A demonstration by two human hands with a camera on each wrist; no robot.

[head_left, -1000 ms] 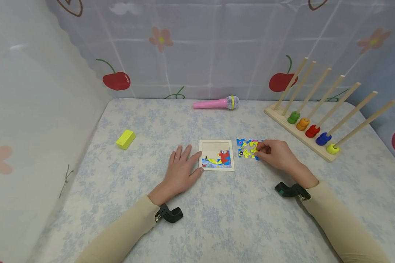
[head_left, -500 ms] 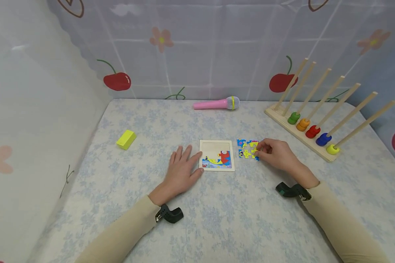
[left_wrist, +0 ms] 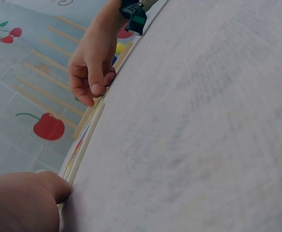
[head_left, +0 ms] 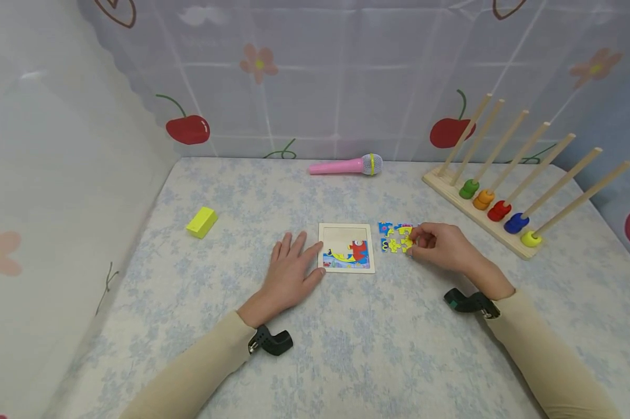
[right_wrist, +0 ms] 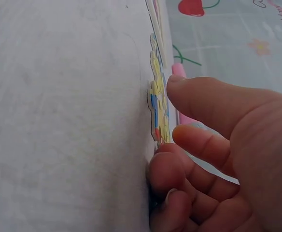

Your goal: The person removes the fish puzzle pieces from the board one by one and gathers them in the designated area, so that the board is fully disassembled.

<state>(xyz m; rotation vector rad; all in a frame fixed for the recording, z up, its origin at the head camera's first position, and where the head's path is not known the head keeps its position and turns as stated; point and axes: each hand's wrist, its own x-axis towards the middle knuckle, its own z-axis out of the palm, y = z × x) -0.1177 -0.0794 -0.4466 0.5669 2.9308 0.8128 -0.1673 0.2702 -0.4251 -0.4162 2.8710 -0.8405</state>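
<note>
My left hand point(head_left: 287, 273) lies spread on the table, its thumb and index finger touching the left edge of a wooden puzzle tray point(head_left: 372, 249). Joined pieces of a colourful picture point(head_left: 358, 250) fill the tray's lower and right part; bare wood shows above them. To the right of the tray, several loose jigsaw pieces point(head_left: 393, 245) lie close together. My right hand point(head_left: 443, 247) is at their right edge with fingers bent. In the right wrist view, a gap shows between the thumb point(right_wrist: 199, 99) and index finger, with jigsaw pieces point(right_wrist: 154, 113) lying just beyond.
A pink toy microphone point(head_left: 341, 167) lies near the back edge. At the right stands a wooden peg rack point(head_left: 482, 220) with coloured beads and tall slanting pegs. A yellow block point(head_left: 202, 222) sits at the left. A printed curtain point(head_left: 315, 75) hangs behind the table.
My right hand has shifted slightly at the pieces, and its thumb and fingers have moved a little apart at the right edge of the group. The left hand has stayed put.
</note>
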